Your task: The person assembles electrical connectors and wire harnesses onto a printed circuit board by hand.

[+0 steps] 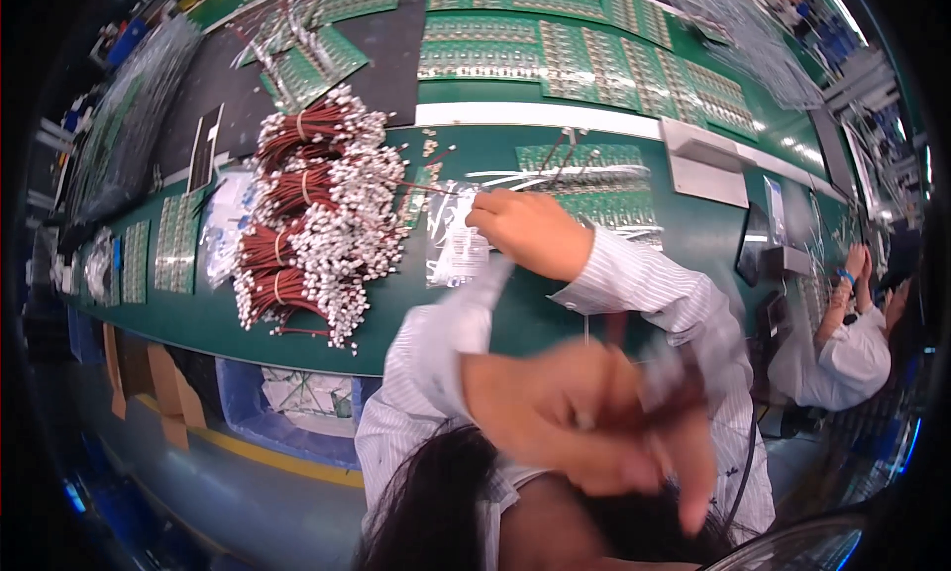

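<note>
My right hand [535,236] reaches over a clear plastic bag [459,259] with a white label, its fingers pressed together at the bag's upper right edge. What they pinch, if anything, is hidden. A thin dark red wire runs from the cable pile toward these fingertips. Close to the camera, my left hand [555,408] is smeared by motion in front of my chest. Dark reddish streaks blur beside its fingers, and I cannot make out what they are. Left of the bag lie bundles of dark red cables [282,244] with white connectors, tied with bands.
Green circuit boards [594,200] with white cables lie beyond my right hand; more board panels [480,51] line the far side. A metal bracket [703,160] stands at the right. Below the table edge is a blue bin [238,398]. Another person [842,348] works at far right.
</note>
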The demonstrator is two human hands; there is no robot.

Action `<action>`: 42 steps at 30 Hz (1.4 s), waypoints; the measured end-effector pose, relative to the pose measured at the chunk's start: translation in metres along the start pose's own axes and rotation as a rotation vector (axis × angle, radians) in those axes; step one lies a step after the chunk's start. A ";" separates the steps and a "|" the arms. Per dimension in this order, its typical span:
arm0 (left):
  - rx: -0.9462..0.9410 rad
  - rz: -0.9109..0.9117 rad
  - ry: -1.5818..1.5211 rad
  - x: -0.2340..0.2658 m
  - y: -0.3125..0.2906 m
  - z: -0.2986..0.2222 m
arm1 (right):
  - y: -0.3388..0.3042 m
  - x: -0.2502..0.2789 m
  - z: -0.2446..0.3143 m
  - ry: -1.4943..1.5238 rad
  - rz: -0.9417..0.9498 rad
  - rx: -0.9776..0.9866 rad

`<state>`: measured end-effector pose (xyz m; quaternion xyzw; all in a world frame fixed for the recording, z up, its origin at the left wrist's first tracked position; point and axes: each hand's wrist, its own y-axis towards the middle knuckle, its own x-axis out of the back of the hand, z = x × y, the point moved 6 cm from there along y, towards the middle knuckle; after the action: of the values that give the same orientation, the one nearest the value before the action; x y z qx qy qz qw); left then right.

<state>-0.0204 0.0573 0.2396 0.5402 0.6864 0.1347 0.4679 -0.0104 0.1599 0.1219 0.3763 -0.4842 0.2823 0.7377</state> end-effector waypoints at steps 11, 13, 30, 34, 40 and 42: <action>0.127 0.152 -0.242 -0.029 -0.019 0.024 | 0.040 -0.048 -0.011 -0.233 -0.069 -0.027; 0.126 0.102 -0.271 -0.028 -0.021 0.026 | 0.044 -0.054 -0.016 -0.239 -0.044 -0.078; 0.260 0.085 -0.500 -0.029 -0.009 0.020 | 0.015 0.017 -0.035 0.799 0.270 -0.435; 0.347 0.084 -0.493 -0.030 -0.012 0.023 | 0.002 0.045 -0.034 1.312 0.089 -0.492; 0.125 0.055 -0.358 -0.029 -0.007 0.013 | -0.021 0.067 -0.042 1.491 -0.059 -0.553; 0.221 0.141 -0.254 -0.027 -0.009 0.023 | -0.031 0.071 -0.048 1.488 -0.082 -0.566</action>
<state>-0.0080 0.0230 0.2348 0.6478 0.5928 0.0217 0.4780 0.0643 0.1862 0.1668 -0.0951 0.0965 0.2982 0.9448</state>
